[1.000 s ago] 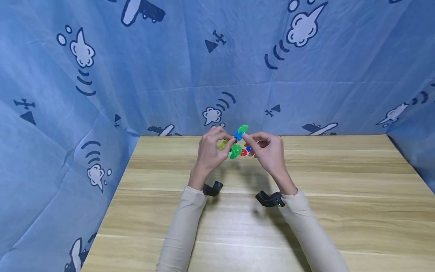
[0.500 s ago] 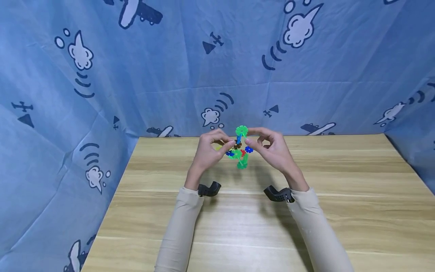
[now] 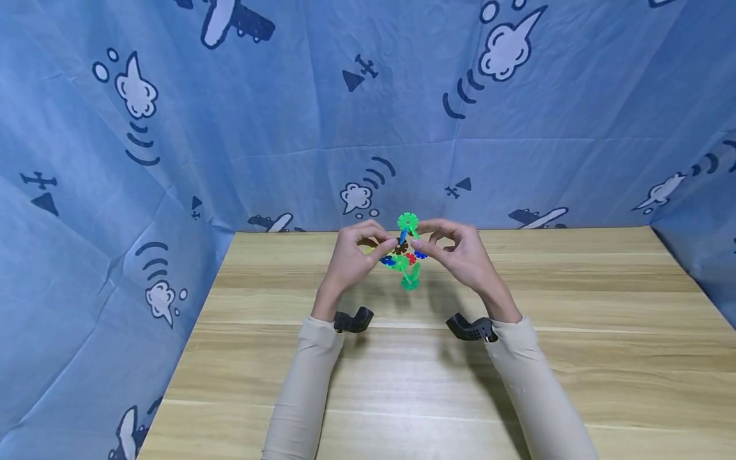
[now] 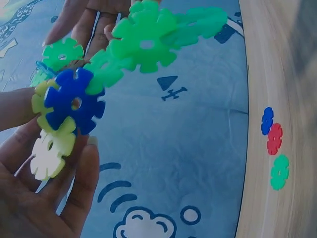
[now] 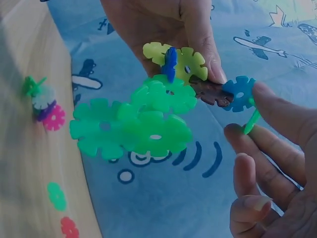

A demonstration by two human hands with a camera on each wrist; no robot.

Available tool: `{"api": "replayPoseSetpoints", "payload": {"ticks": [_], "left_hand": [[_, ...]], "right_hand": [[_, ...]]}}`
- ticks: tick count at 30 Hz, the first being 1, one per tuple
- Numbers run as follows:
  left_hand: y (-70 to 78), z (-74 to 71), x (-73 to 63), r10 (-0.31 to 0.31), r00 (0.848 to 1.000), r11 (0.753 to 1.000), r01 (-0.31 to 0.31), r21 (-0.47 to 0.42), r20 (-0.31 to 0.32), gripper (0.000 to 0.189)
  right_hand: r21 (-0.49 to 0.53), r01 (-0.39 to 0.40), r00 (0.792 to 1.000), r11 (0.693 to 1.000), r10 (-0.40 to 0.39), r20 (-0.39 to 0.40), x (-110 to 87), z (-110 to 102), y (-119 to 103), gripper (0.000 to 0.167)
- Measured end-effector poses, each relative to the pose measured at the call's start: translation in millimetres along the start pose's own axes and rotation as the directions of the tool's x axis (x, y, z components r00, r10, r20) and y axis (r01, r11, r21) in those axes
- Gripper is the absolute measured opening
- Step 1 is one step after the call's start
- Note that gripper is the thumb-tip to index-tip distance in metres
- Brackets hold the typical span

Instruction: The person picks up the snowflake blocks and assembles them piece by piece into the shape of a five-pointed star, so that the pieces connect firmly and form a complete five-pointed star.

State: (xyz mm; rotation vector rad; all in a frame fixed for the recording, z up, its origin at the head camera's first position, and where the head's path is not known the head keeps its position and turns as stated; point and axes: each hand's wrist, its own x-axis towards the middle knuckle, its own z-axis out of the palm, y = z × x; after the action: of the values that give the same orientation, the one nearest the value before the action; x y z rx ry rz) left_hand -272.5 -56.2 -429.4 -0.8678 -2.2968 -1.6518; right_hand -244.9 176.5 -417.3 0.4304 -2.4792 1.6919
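Observation:
My left hand (image 3: pixel 353 259) pinches a chain of flower-shaped plastic interlocking discs above the far part of the table. Near its fingertips are yellow discs (image 5: pixel 190 64), a dark blue disc (image 4: pixel 74 101) and a brown disc (image 5: pixel 213 93). Overlapping green discs (image 5: pixel 156 134) hang from the chain. A light blue disc (image 5: pixel 240 94) joins the brown one, with a green disc (image 5: pixel 251 120) set across it, edge-on in the right wrist view. My right hand (image 3: pixel 467 259) pinches this blue and green end between thumb and index finger, its other fingers loosely bent.
On the wooden table (image 3: pixel 575 358) lie loose discs beneath the chain: a red disc (image 4: pixel 275 139), a blue disc (image 4: pixel 267 121) and a green disc (image 4: pixel 280 172). A small disc cluster (image 5: pixel 44 101) also lies there. Blue printed cloth (image 3: pixel 299 115) hangs behind the table.
The chain has turned: the light blue disc now shows nearly edge-on and its green disc faces the head camera. Lower green discs came into view below. My right hand shifted slightly right.

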Motion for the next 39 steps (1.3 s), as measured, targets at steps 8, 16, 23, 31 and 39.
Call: {"api": "replayPoseSetpoints", "payload": {"ticks": [8,16,23,31,39], "left_hand": [[-1.3,-3.9,-0.7,-0.045,0.998,0.998,0.042,0.044,0.055,0.013],[-2.4,-5.7,-1.2,-0.059,0.992,0.998,0.058,0.01,0.111,0.029],[-3.0,-3.6,-1.1,-0.071,0.986,0.997,0.07,0.008,0.152,0.035],[-2.4,0.1,-1.6,-0.071,0.987,0.997,0.066,0.036,0.146,0.031],[-2.8,-2.6,-0.8,-0.075,0.992,0.996,0.068,0.066,0.102,0.031]], "right_hand": [[0.021,-0.023,1.0,1.0,0.023,0.009,0.5,1,-1,0.032],[0.051,-0.018,1.0,0.999,0.018,-0.007,2.2,1,4,0.031],[0.037,0.006,1.0,0.999,-0.006,0.021,2.2,2,4,0.03],[-0.002,0.029,0.998,1.0,-0.029,0.047,1.7,4,5,0.029],[-0.097,-0.023,1.0,0.995,0.024,0.01,7.0,2,42,0.037]]}}
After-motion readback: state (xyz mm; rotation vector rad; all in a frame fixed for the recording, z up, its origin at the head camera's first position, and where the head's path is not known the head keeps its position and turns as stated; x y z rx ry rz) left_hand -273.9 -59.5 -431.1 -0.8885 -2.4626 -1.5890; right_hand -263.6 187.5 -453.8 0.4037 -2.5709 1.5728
